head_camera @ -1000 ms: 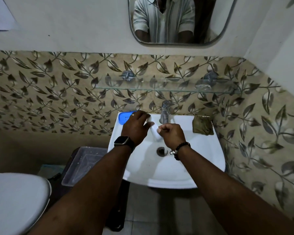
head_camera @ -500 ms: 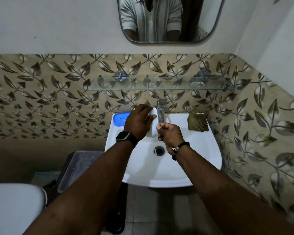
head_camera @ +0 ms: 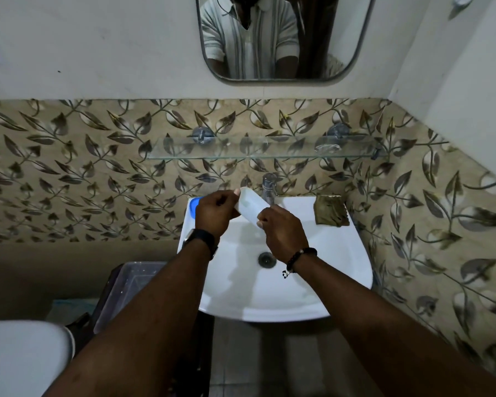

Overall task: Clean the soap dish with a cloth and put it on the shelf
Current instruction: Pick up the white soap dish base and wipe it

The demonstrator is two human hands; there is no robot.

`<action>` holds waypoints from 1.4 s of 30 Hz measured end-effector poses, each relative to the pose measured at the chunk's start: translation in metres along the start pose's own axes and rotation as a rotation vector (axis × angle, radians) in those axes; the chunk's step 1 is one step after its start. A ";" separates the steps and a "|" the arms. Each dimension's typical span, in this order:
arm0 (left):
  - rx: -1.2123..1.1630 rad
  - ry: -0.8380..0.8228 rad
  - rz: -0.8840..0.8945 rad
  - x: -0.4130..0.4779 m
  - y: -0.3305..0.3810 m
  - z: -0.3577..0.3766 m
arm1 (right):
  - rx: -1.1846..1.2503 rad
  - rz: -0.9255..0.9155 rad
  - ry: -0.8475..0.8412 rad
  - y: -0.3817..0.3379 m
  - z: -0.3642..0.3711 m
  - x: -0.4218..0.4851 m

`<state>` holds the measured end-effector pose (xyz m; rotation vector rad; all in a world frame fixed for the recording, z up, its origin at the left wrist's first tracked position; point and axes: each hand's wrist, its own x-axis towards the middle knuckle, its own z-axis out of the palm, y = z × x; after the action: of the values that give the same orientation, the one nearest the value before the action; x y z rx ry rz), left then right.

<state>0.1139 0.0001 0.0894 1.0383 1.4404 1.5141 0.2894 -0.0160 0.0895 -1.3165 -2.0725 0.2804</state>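
So, the left hand [head_camera: 216,214] has its fingers curled round the upper end of the white soap dish [head_camera: 251,207], with one fingertip [head_camera: 236,192] pressed on the top edge. The right hand [head_camera: 282,234] pinches the lower end, a nail showing right at the dish's edge.

The dish sits tilted between them, high end at the left fingers and low end at the right ones. It's held in the air over the sink [head_camera: 341,282] bowl and isn't touching it.

Just behind the dish, past the right fingers, is the chrome tap [head_camera: 269,187]. Something blue [head_camera: 193,207] peeks out from behind the left knuckles on the sink's rim, can't tell what it is. Off to the right of the right fingers, well apart from them, a brownish cloth [head_camera: 330,211] lies crumpled on the back corner of the sink. The drain [head_camera: 267,259] is down between the wrists.

There's a smartwatch [head_camera: 201,239] on the left wrist and a bead bracelet [head_camera: 301,255] on the right.

Above the fingers and the tap, the glass shelf [head_camera: 264,151] is fixed to the leaf-pattern tiles, with the mirror [head_camera: 350,24] higher up. Further out past the left forearm are a clear plastic bin [head_camera: 132,287] and a white toilet lid [head_camera: 20,359].
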 end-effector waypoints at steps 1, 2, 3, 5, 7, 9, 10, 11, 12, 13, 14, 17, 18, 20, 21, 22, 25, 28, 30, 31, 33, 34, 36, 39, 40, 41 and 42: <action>-0.073 -0.025 -0.050 0.001 -0.001 -0.003 | -0.057 -0.068 0.008 0.001 -0.001 -0.001; -0.142 -0.039 -0.096 0.000 -0.002 -0.006 | -0.100 -0.117 0.009 0.001 -0.003 -0.001; -0.202 -0.049 -0.140 -0.001 -0.003 -0.008 | -0.126 -0.146 0.011 0.003 -0.004 -0.001; -0.282 -0.059 -0.204 -0.004 -0.006 -0.010 | -0.122 -0.125 0.033 0.005 -0.005 -0.001; -0.341 -0.048 -0.236 -0.006 -0.010 -0.012 | -0.062 -0.051 0.092 0.009 -0.003 -0.002; -0.414 -0.028 -0.253 -0.007 -0.011 -0.011 | 0.047 0.043 0.144 0.011 0.000 -0.002; -0.447 -0.020 -0.255 -0.007 -0.011 -0.011 | 0.124 0.105 0.152 0.012 0.000 -0.002; -0.471 -0.017 -0.254 -0.007 -0.011 -0.010 | 0.210 0.166 0.155 0.013 0.000 0.000; -0.485 -0.021 -0.249 -0.006 -0.010 -0.007 | 0.301 0.218 0.151 0.014 0.000 0.001; -0.494 -0.028 -0.243 -0.006 -0.011 -0.005 | 0.381 0.262 0.142 0.015 0.000 0.002; -0.502 -0.034 -0.237 -0.007 -0.011 -0.002 | 0.441 0.303 0.134 0.016 0.000 0.003; -0.532 -0.027 -0.240 -0.009 -0.017 0.009 | 0.597 0.405 0.146 0.021 0.001 0.002; -0.542 -0.020 -0.246 -0.011 -0.020 0.012 | 0.637 0.419 0.156 0.024 0.003 0.001; -0.552 -0.007 -0.256 -0.015 -0.026 0.017 | 0.677 0.417 0.164 0.033 0.007 -0.004; -0.553 0.000 -0.262 -0.015 -0.028 0.019 | 0.692 0.411 0.162 0.037 0.008 -0.004; -0.553 0.007 -0.267 -0.016 -0.028 0.021 | 0.709 0.411 0.154 0.041 0.008 -0.004; -0.556 0.033 -0.277 -0.013 -0.028 0.028 | 0.706 0.441 0.156 0.056 0.001 0.002; -0.549 0.048 -0.265 -0.010 -0.027 0.031 | 0.472 0.411 0.225 0.086 -0.012 0.016; -0.536 0.049 -0.259 -0.011 -0.028 0.033 | 0.247 0.383 0.201 0.111 -0.021 0.028; -0.529 0.049 -0.257 -0.011 -0.028 0.034 | 0.154 0.385 0.159 0.124 -0.024 0.033; -0.522 0.050 -0.257 -0.011 -0.032 0.037 | 0.032 0.411 0.071 0.148 -0.027 0.044; -0.518 0.051 -0.257 -0.012 -0.034 0.038 | -0.014 0.413 0.032 0.158 -0.027 0.047; -0.510 0.058 -0.258 -0.011 -0.039 0.040 | -0.092 0.387 -0.042 0.176 -0.024 0.052; -0.509 0.077 -0.270 -0.009 -0.046 0.042 | -0.244 0.326 -0.169 0.197 -0.015 0.056; -0.511 0.081 -0.273 -0.010 -0.047 0.041 | -0.297 0.304 -0.207 0.204 -0.011 0.056; -0.508 0.081 -0.274 -0.010 -0.050 0.041 | -0.332 0.300 -0.245 0.210 -0.007 0.056; -0.501 0.081 -0.271 -0.010 -0.052 0.041 | -0.340 0.321 -0.278 0.215 -0.004 0.055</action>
<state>0.1559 0.0073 0.0381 0.4656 1.1127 1.6100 0.4324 0.1326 0.0076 -1.9167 -2.1974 0.2690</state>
